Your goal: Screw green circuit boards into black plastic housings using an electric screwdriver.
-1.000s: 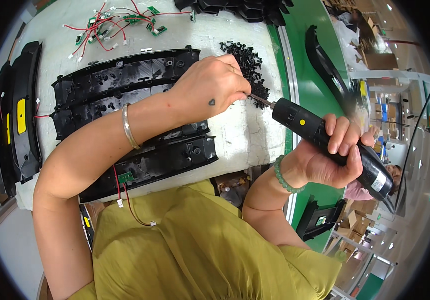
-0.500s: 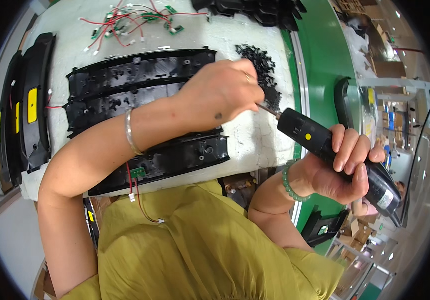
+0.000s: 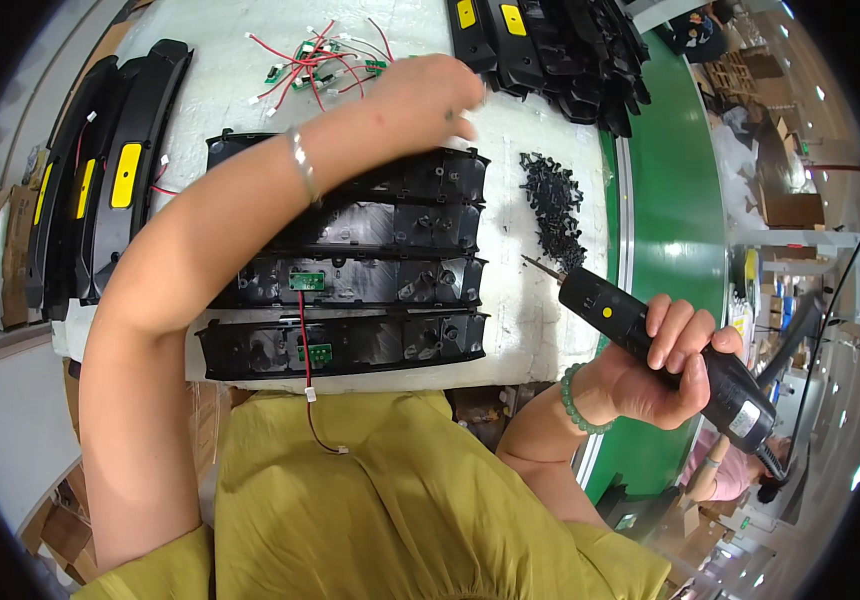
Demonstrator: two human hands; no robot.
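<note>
My right hand point(image 3: 665, 360) is closed round the black body of an electric screwdriver point(image 3: 605, 305). Its thin bit points up and left, close to a pile of small black screws point(image 3: 553, 205). My left hand point(image 3: 440, 95) is raised beyond the black plastic housings, between the wired circuit boards point(image 3: 315, 65) and a far stack of black parts. Its thumb shows, but its fingers are mostly hidden and slightly blurred. Below my left forearm lie several open black housings point(image 3: 350, 335) in rows. A green circuit board point(image 3: 307, 281) with a red wire sits in one.
Black covers with yellow labels point(image 3: 125, 175) stand at the left. More black parts point(image 3: 580, 60) are heaped at the far right. A white padded surface point(image 3: 530, 345) lies under the work, beside a green table strip point(image 3: 670, 200). A person in pink point(image 3: 725, 470) is at the lower right.
My left hand has moved away from the screwdriver bit toward the far stack. The bit now points free, with the screwdriver still in my right hand. The view has shifted.
</note>
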